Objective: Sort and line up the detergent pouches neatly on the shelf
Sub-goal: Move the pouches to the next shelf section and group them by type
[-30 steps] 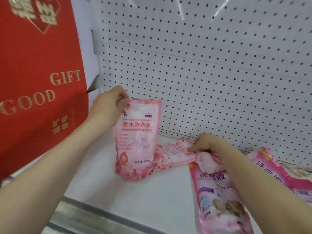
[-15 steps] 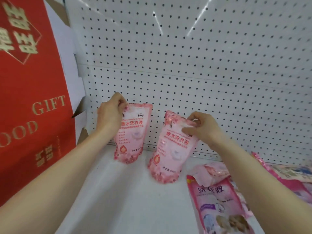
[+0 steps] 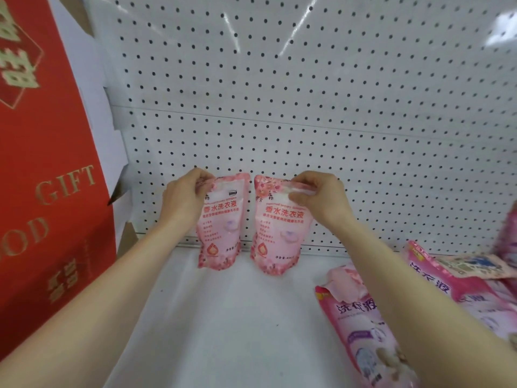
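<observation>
A small pale pink plastic detergent pouch with red lettering, the left pouch [image 3: 221,225], and a second of the same kind, the right pouch [image 3: 279,233], stand upright side by side at the back of the white shelf [image 3: 237,317]; that makes two small pouches, bottoms on the shelf, backs toward the white perforated back panel [image 3: 307,107], just beside each other with a narrow gap between. Both hands are closed on them; the left hand [image 3: 184,197] grips the top left corner of the left pouch, fingers curled over its upper edge; the right hand [image 3: 319,197] pinches the top edge of the right pouch between thumb and fingers.

To the right, larger, brighter pink detergent pouches lie flat and jumbled on the shelf, partly hidden by the right forearm; a front pouch [image 3: 361,331] lies nearest, a second pouch [image 3: 430,278] lies beyond the forearm, a third pouch [image 3: 513,225] shows at the right edge; the full count there cannot be told.

One tall red cardboard gift box [image 3: 50,191] with gold lettering stands at the left.
</observation>
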The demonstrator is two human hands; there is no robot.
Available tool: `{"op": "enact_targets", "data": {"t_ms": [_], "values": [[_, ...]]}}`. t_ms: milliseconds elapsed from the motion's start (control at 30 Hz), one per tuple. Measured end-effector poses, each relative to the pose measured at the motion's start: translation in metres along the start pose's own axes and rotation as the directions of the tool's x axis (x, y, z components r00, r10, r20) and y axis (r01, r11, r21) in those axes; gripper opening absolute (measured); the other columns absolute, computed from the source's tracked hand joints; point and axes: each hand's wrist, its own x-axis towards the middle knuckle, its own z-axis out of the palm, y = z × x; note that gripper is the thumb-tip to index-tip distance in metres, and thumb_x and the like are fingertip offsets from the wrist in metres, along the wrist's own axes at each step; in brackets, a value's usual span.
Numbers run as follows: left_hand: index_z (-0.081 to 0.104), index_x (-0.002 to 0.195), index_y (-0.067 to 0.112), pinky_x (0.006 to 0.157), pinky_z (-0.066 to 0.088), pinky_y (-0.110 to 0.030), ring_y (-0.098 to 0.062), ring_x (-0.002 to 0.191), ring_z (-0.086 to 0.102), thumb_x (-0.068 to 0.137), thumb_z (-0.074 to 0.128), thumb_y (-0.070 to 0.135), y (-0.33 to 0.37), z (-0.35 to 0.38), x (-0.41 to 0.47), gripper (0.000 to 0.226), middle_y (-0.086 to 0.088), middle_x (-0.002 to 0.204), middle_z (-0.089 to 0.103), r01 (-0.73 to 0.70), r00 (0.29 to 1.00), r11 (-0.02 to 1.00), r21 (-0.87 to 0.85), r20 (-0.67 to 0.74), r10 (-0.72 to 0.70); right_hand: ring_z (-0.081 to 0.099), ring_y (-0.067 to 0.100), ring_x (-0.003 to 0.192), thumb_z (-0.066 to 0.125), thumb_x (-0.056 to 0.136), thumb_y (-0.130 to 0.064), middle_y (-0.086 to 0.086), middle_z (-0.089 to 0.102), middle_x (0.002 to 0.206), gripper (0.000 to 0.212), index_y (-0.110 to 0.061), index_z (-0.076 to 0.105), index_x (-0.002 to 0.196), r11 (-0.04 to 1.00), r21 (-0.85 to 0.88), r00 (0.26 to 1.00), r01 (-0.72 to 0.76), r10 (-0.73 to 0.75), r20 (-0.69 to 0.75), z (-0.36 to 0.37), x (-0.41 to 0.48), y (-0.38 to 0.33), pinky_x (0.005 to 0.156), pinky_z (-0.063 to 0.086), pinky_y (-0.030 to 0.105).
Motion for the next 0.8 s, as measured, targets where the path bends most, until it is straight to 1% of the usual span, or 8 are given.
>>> {"op": "enact_targets", "data": {"t_ms": [100, 267, 367, 467, 533, 600, 667, 800], "values": [[0.061, 0.118, 0.025, 0.08, 0.043, -0.028, -0.016, 0.095, 0.062, 0.096, 0.056, 0.018, -0.001, 0.0, -0.006, 0.024, 0.003, 0.11, 0.07, -0.057, 0.998, 0.994, 0.095, 0.014, 0.056, 0.065, 0.014, 0.093, 0.072, 0.084, -0.008, -0.007, 0.07, 0.091, 0.017, -0.021, 0.072, 0.094, 0.999, -0.045, 1.0, -0.002, 0.003, 0.019, 0.019, 0.002, 0.002, 0.087, 0.055, 0.038], [0.052, 0.133, 0.022, 0.104, 0.037, -0.039, -0.022, 0.126, 0.047, 0.093, 0.055, 0.009, 0.006, -0.005, -0.019, 0.043, -0.002, 0.135, 0.054, -0.151, 0.988, 0.978, 0.142, -0.011, 0.154, 0.065, 0.014, 0.103, 0.067, 0.087, -0.01, -0.008, 0.07, 0.098, 0.018, -0.02, 0.071, 0.101, 0.995, -0.096, 1.0, 0.015, -0.015, 0.008, 0.02, 0.001, -0.001, 0.088, 0.054, 0.035], [0.056, 0.13, 0.019, 0.104, 0.027, -0.026, -0.021, 0.13, 0.037, 0.091, 0.055, 0.004, 0.018, -0.007, -0.031, 0.042, -0.002, 0.135, 0.05, -0.259, 0.959, 0.955, 0.145, -0.082, 0.272, 0.066, 0.009, 0.099, 0.066, 0.09, -0.017, -0.007, 0.071, 0.1, 0.022, -0.024, 0.068, 0.11, 0.998, -0.059, 0.998, 0.034, -0.037, -0.052, -0.001, -0.009, -0.001, 0.085, 0.054, 0.029], [0.058, 0.126, 0.02, 0.102, 0.024, -0.021, -0.019, 0.127, 0.039, 0.09, 0.056, 0.004, 0.037, 0.003, -0.048, 0.039, -0.001, 0.13, 0.051, -0.37, 0.925, 0.926, 0.077, -0.064, 0.375, 0.067, 0.004, 0.092, 0.067, 0.089, -0.019, -0.01, 0.071, 0.098, 0.022, -0.03, 0.068, 0.108, 0.999, -0.047, 0.987, 0.01, -0.017, -0.159, -0.043, -0.033, 0.011, 0.081, 0.054, 0.022], [0.059, 0.125, 0.021, 0.102, 0.023, -0.02, -0.017, 0.126, 0.04, 0.091, 0.056, 0.006, 0.05, 0.018, -0.063, 0.037, 0.0, 0.13, 0.052, -0.428, 0.904, 0.904, 0.009, -0.02, 0.428, 0.069, 0.006, 0.089, 0.067, 0.088, -0.018, -0.012, 0.072, 0.097, 0.022, -0.034, 0.069, 0.103, 0.997, -0.046, 0.972, -0.06, 0.048, -0.23, -0.075, -0.057, 0.026, 0.075, 0.053, 0.021], [0.06, 0.122, 0.02, 0.1, 0.026, -0.021, -0.018, 0.124, 0.043, 0.09, 0.058, 0.006, 0.064, 0.038, -0.077, 0.035, -0.001, 0.129, 0.052, -0.476, 0.876, 0.877, -0.057, 0.057, 0.479, 0.07, 0.01, 0.092, 0.066, 0.089, -0.016, -0.011, 0.073, 0.097, 0.022, -0.034, 0.069, 0.099, 0.987, -0.078, 0.953, -0.143, 0.116, -0.28, -0.103, -0.083, 0.044, 0.081, 0.055, 0.027], [0.061, 0.12, 0.022, 0.097, 0.032, -0.024, -0.018, 0.121, 0.048, 0.09, 0.059, 0.01, 0.077, 0.061, -0.091, 0.032, 0.0, 0.128, 0.053, -0.485, 0.846, 0.868, -0.111, 0.192, 0.497, 0.07, 0.013, 0.095, 0.066, 0.089, -0.014, -0.008, 0.073, 0.099, 0.021, -0.031, 0.07, 0.102, 0.966, -0.122, 0.939, -0.227, 0.184, -0.29, -0.125, -0.106, 0.062, 0.089, 0.056, 0.036], [0.059, 0.124, 0.025, 0.095, 0.032, -0.024, -0.016, 0.121, 0.05, 0.093, 0.06, 0.028, 0.103, 0.112, -0.112, 0.031, 0.003, 0.129, 0.054, -0.447, 0.755, 0.879, -0.165, 0.458, 0.47, 0.07, 0.02, 0.091, 0.069, 0.088, -0.02, 0.001, 0.072, 0.099, 0.021, -0.024, 0.07, 0.108, 0.901, -0.223, 0.906, -0.372, 0.3, -0.298, -0.155, -0.136, 0.098, 0.082, 0.057, 0.039]]}}
